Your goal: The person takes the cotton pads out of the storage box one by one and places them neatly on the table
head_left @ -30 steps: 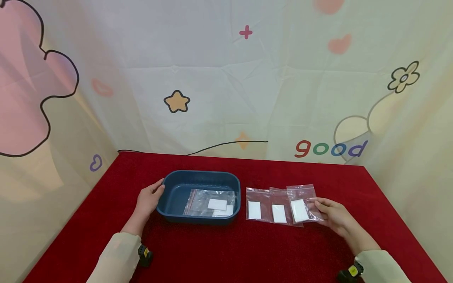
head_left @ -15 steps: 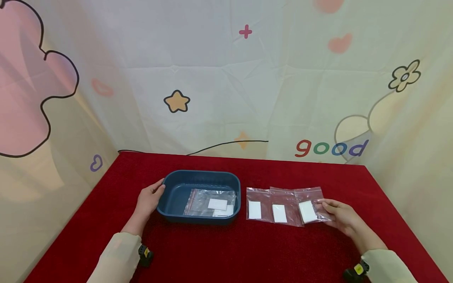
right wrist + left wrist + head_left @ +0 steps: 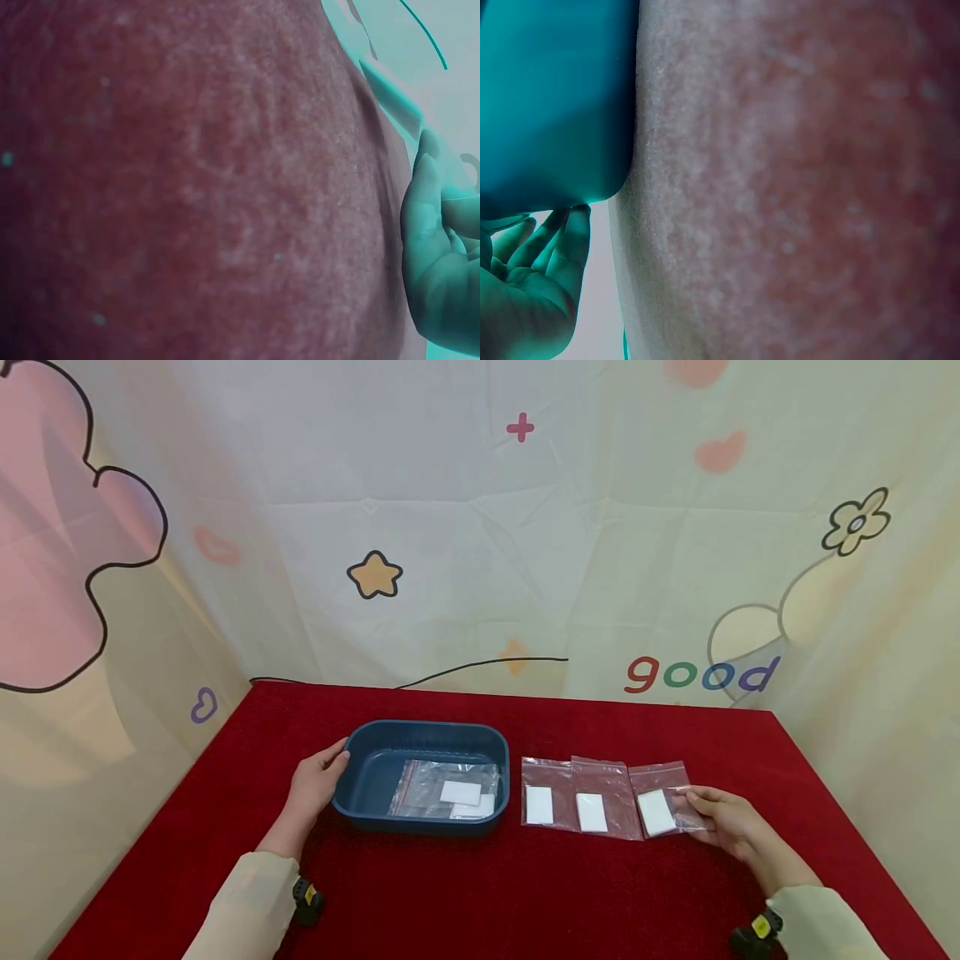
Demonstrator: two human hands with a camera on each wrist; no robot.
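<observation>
A dark blue plastic bin [image 3: 420, 828] stands left of centre, with clear zip bags [image 3: 423, 785] and white rectangular pieces [image 3: 461, 793] inside. My left hand [image 3: 312, 783] rests its thumb and fingertips against the bin's left outer wall; in the left wrist view, fingertips [image 3: 576, 217] meet the bin wall [image 3: 555, 112]. My right hand [image 3: 727, 821] pinches the right side of a clear zip bag [image 3: 660, 774] holding a white rectangular piece [image 3: 656, 812]. Beside it, a middle zip bag [image 3: 615, 789] and a left zip bag [image 3: 547, 770] lie in a row, each with a white piece.
A red cloth [image 3: 480, 893] covers the table. Behind it hangs a pale printed curtain [image 3: 450, 527], which also runs down both sides. The three bags lie just right of the bin, the first one close to its wall.
My right hand has moved the rightmost bag to the right, away from on top of the middle bag, and lowered it slightly. My left hand and the bin have stayed in place.
</observation>
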